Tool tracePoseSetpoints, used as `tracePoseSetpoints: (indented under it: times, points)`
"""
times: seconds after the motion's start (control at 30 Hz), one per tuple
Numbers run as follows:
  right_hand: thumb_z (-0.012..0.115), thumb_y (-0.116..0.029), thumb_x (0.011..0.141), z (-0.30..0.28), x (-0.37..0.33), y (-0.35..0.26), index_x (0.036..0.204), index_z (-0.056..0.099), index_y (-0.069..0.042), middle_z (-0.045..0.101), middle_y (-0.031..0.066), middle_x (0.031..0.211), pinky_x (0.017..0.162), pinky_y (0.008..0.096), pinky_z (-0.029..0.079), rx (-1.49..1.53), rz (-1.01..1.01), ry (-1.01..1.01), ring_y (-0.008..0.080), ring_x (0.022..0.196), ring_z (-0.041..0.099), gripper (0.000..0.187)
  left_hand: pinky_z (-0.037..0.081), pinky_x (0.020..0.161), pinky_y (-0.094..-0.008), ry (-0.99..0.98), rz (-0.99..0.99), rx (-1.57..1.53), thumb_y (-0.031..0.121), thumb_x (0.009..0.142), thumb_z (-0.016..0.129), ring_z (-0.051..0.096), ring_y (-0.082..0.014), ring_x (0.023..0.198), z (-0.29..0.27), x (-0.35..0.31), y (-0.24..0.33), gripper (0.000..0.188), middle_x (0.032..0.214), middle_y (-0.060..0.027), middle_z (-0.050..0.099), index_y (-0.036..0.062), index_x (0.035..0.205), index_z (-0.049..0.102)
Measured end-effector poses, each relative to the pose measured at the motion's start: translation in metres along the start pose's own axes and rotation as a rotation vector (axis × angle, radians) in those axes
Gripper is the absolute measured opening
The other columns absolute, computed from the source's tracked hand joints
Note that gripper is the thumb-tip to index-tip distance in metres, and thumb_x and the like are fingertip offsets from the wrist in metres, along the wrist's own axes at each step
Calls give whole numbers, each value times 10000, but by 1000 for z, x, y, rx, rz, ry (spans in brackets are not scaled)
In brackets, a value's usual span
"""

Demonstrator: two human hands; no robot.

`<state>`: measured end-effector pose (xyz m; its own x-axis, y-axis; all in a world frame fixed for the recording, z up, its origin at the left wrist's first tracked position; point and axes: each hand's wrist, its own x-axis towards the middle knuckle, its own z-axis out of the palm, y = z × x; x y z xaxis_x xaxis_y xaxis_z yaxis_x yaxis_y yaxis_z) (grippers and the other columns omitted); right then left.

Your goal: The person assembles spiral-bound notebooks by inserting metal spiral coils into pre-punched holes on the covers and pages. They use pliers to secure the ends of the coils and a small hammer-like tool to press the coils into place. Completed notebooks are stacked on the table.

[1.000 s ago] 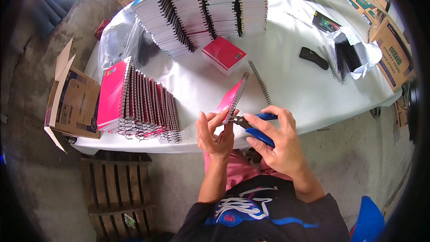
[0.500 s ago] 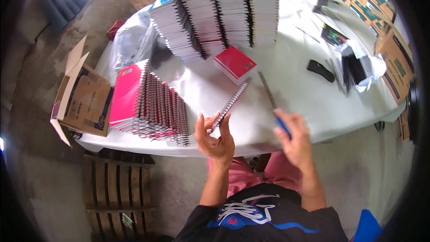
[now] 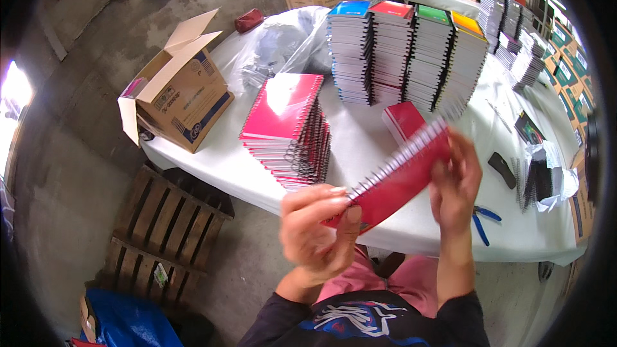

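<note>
Two hands grip one red notebook (image 3: 400,187) in the air above the near edge of the counter (image 3: 222,162); the left hand (image 3: 316,238) pinches its left end between thumb and fingers, close to the spiral; the right hand (image 3: 457,180), blurred, grasps its right end, thumb apparently on the cover; the spiral runs along the upper edge, tilted up to the right; the step in hand seems to be turning and checking the bound spine; just beyond, partly hidden, sits a red pile (image 3: 406,120); the pliers (image 3: 483,222) lie unheld by the right forearm; left of the notebook stands the red stack (image 3: 283,112), spirals facing right; the next move probably calls for a steady grip, then a level placing there; farther out are an open carton (image 3: 186,99) and four tall stacks (image 3: 389,58).
</note>
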<state>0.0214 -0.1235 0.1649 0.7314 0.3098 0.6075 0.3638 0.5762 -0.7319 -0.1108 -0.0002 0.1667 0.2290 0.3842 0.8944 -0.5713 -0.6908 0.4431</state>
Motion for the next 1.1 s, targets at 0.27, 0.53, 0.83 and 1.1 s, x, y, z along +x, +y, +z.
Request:
tracePoseSetpoints:
  times: [0.27,0.53,0.83,1.1]
  points:
    - [706,-221,785,112,143,49,962,689,-25,637,90,891,684,252,488,83,237,-270,134,819,612,265,337,957,-365,231,-163,265,321,894,578,459,-185,1163,-59,70,-66,456,1269,-115,493,47,1249,495]
    - [526,-341,911,129,130,125,1005,659,-21,642,112,983,799,286,462,-233,169,-295,166,885,594,359,388,901,-265,195,-386,-63,242,968,460,493,-150,1065,-50,48,-96,390,1198,-116,506,-7,1268,439]
    - [352,-514,947,132,126,139,1155,579,-36,569,172,1163,872,329,448,-318,41,-228,230,1012,578,569,323,1025,-396,214,-167,145,388,968,388,427,-250,1204,-44,46,-111,535,1304,-156,424,-7,1319,305]
    - [494,16,717,-171,128,112,985,663,-34,669,123,949,785,311,495,-866,1,263,188,887,624,321,429,905,-429,405,386,355,244,915,426,467,-340,1127,-48,3,-42,375,1187,-222,448,-21,1180,407]
